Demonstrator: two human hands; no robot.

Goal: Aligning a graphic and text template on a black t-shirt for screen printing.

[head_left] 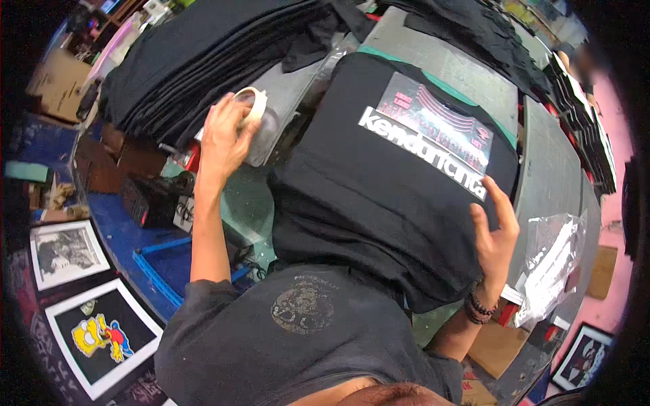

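A black T-shirt [352,189] lies spread over a grey board with a green edge. On its chest sits a clear film sheet [433,111] with pink and dark print, and a strip of white lettering [423,152] runs along the sheet's lower edge. My left hand [227,135] is raised left of the shirt, its fingers closed on a roll of cream masking tape [256,105]. At the shirt's right side, my right hand [497,233] has thumb and index finger apart, the index fingertip at the lettering's right end. Its other fingers are partly hidden.
Black shirts are piled [203,61] at the far left, with more black cloth [467,34] on the far boards. A crumpled clear plastic bag [552,264] lies at the right. Framed pictures [101,335] stand low on the left, near a blue frame [159,271].
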